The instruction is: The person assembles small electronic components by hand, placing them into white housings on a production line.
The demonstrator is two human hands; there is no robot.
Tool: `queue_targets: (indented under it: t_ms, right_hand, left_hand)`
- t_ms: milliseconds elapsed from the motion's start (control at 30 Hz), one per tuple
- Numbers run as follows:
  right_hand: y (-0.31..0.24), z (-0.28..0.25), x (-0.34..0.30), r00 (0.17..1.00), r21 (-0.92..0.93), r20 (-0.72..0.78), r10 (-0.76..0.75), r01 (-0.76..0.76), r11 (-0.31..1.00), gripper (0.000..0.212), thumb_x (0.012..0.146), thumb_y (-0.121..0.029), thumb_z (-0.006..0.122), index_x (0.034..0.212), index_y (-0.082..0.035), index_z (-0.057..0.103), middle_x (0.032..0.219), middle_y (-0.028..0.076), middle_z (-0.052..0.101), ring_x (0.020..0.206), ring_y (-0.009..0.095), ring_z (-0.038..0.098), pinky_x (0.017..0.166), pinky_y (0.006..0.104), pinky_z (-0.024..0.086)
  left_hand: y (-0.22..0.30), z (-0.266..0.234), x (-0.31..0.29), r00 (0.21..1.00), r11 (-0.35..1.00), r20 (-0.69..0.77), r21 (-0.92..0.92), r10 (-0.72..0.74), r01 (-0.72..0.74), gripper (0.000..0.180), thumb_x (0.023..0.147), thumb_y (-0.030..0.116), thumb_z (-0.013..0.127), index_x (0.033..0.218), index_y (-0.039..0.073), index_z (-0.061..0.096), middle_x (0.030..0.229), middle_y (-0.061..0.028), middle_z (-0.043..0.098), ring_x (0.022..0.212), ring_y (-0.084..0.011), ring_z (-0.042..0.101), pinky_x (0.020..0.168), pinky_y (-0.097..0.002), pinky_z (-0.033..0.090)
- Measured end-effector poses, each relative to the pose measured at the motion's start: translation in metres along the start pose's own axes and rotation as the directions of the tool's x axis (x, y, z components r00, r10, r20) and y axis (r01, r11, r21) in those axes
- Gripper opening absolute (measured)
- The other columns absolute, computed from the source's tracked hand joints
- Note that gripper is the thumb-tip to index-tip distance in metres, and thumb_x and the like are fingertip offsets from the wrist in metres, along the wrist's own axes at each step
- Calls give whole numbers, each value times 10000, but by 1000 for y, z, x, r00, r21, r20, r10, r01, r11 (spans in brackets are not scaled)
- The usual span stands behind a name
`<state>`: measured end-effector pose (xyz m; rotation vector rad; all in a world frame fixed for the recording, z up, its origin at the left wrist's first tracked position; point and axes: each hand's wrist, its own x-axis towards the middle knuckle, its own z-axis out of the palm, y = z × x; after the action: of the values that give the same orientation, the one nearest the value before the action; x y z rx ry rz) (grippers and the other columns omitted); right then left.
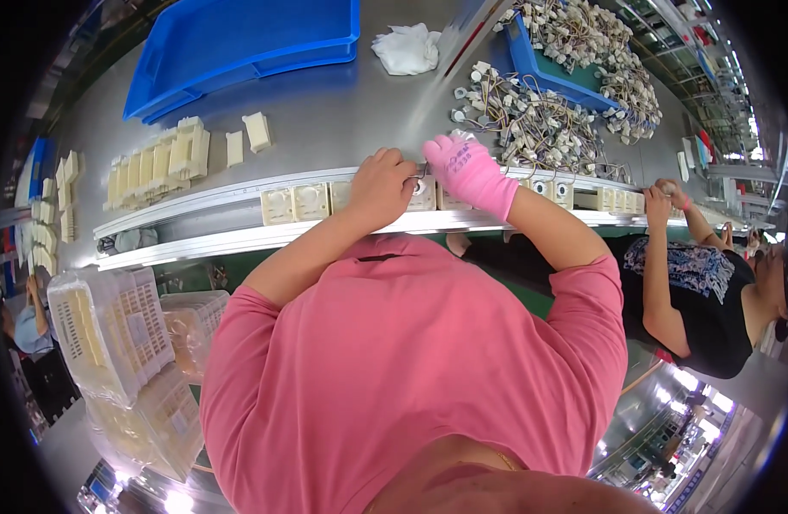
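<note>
My bare left hand (383, 190) is closed over the metal rail (231, 190), fingertips pinched at a cream plastic housing (424, 195) in the track. My right hand (467, 171), in a pink glove, is closed just right of it, its fingers bent over the rail. A bit of white (464, 135) shows at its far knuckles. A thin dark strand, perhaps a wire, runs between the two hands; what each one grips is hidden. More cream square housings (311, 203) sit in the track to the left, and others with round dark-centred parts (563, 190) to the right.
Behind the rail lie a heap of wired white connectors (539, 124), a blue tray (574, 86) with more, a blue bin (248, 68), a white cloth (407, 49) and cream housings (158, 163). Plastic crates (111, 325) stand left. A co-worker (694, 283) works at right.
</note>
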<state>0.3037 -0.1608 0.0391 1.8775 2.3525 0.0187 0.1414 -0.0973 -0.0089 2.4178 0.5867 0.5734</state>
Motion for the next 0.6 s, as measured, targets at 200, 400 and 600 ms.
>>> queue_targets:
  t_ms: [200, 400, 600]
  right_hand:
    - [-1, -12, 4, 957, 570, 280, 80, -232, 788, 209, 774, -217, 491, 902, -53, 492, 813, 170, 578, 791, 334, 572, 722, 419, 442]
    - [-31, -6, -6, 983, 208, 133, 126, -152, 966, 200, 767, -225, 488, 869, -53, 496, 800, 126, 584, 768, 272, 592, 669, 395, 428]
    - [-42, 10, -9, 996, 13, -73, 44, -43, 999, 159, 750, -228, 503, 841, -98, 490, 754, 74, 568, 710, 220, 565, 633, 372, 387]
  left_hand:
    - [0, 1, -4, 1000, 1000, -7, 7, -12, 12, 102, 724, 130, 570, 799, 64, 591, 802, -82, 493, 843, -257, 481, 725, -370, 392]
    - [1, 2, -1, 999, 1000, -18, -7, -29, 29, 78, 704, 119, 566, 754, 61, 585, 791, -80, 499, 827, -260, 482, 714, -374, 392]
    - [8, -1, 3, 993, 994, -29, -8, -113, 113, 96, 652, 114, 563, 726, 62, 596, 774, -79, 510, 823, -263, 487, 704, -374, 397]
